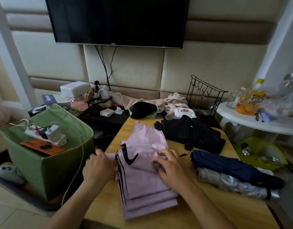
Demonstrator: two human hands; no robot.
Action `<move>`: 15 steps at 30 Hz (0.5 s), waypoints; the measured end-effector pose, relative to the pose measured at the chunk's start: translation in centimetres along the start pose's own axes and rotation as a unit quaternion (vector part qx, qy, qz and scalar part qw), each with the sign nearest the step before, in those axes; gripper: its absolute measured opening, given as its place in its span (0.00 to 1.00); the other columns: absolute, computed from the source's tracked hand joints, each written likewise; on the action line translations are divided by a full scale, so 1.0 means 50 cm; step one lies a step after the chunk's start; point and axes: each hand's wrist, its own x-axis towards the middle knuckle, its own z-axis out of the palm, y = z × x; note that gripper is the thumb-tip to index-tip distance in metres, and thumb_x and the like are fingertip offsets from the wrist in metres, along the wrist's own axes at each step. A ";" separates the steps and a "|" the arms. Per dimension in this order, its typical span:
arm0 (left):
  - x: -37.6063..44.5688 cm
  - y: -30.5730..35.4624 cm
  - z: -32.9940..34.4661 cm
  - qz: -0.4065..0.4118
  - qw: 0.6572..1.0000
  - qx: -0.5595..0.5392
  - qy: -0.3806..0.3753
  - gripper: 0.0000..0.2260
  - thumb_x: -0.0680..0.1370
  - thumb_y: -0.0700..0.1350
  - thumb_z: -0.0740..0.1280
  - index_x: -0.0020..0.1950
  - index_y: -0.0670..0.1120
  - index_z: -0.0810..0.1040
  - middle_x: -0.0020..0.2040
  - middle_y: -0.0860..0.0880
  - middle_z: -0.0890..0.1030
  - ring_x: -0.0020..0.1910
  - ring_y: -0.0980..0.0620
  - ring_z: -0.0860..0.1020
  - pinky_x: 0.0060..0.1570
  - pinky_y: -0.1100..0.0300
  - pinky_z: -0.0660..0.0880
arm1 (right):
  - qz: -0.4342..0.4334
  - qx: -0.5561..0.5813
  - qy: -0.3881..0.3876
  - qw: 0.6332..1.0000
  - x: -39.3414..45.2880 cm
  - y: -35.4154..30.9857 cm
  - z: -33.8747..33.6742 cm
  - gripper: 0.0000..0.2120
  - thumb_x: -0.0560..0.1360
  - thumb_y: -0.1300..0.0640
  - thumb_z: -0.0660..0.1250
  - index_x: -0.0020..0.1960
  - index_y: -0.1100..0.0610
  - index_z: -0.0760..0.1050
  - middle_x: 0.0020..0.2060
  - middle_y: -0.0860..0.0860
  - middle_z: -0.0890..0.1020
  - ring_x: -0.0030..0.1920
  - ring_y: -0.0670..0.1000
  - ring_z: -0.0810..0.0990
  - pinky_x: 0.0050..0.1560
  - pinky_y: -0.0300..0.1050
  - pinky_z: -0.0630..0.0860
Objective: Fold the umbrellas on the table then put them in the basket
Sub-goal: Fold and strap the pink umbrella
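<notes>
Pink canopy fabric of the pink umbrella (142,164) lay flattened in stacked pleats on the desk (200,210), directly between the two hands. Its long axis ran from the person's body away toward the far desk edge. The left hand (98,166) gripped the rib-tip edge, fingers curled over the fabric. The right hand (168,166) pinched a small item, probably the closure strap, against the canopy on the opposite edge. Both hands were in contact; neither was nearer. The green basket (48,156) stood beyond the left hand, off the desk, so transfer would likely favour that hand. Beyond the right hand lay the navy umbrella (228,164), silver umbrella (233,182) and black umbrella (192,133).
</notes>
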 end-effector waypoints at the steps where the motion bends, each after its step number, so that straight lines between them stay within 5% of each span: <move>1: -0.001 0.000 -0.001 0.004 0.999 -0.020 -0.030 0.13 0.79 0.54 0.61 0.55 0.47 0.77 0.49 0.47 0.82 0.45 0.45 0.81 0.45 0.53 0.81 | 0.012 0.006 -0.008 1.000 0.001 -0.001 0.002 0.10 0.80 0.54 0.67 0.60 0.44 0.78 0.69 0.44 0.71 0.67 0.51 0.68 0.65 0.48 0.72; 5: -0.034 0.037 -0.025 0.003 0.987 -0.124 -0.104 0.16 0.83 0.53 0.59 0.39 0.48 0.77 0.37 0.47 0.83 0.32 0.45 0.82 0.38 0.52 0.82 | 0.038 0.002 -0.033 0.999 0.010 -0.010 0.000 0.14 0.82 0.54 0.63 0.66 0.46 0.77 0.73 0.44 0.68 0.70 0.50 0.66 0.67 0.47 0.71; 10: -0.056 0.066 -0.054 -0.141 0.868 -0.406 -0.248 0.12 0.78 0.49 0.72 0.52 0.41 0.76 0.47 0.35 0.83 0.39 0.37 0.86 0.38 0.42 0.84 | 0.049 -0.029 -0.029 0.998 0.016 -0.013 0.008 0.12 0.80 0.56 0.66 0.61 0.47 0.79 0.75 0.50 0.68 0.73 0.56 0.66 0.69 0.55 0.72; 13: -0.051 0.062 -0.058 -0.156 0.841 -0.450 -0.255 0.12 0.78 0.45 0.72 0.55 0.38 0.79 0.52 0.35 0.83 0.44 0.40 0.83 0.35 0.54 0.83 | 0.001 -0.053 0.029 0.998 0.022 -0.022 -0.004 0.10 0.76 0.59 0.71 0.54 0.48 0.80 0.77 0.54 0.66 0.75 0.61 0.65 0.69 0.59 0.69; 15: -0.044 0.067 -0.061 -0.161 0.809 -0.504 -0.257 0.09 0.78 0.44 0.70 0.52 0.38 0.78 0.51 0.32 0.82 0.44 0.40 0.81 0.34 0.55 0.82 | -0.042 0.006 -0.007 0.999 0.022 -0.040 -0.026 0.14 0.79 0.56 0.65 0.64 0.47 0.76 0.75 0.51 0.67 0.74 0.56 0.66 0.71 0.54 0.70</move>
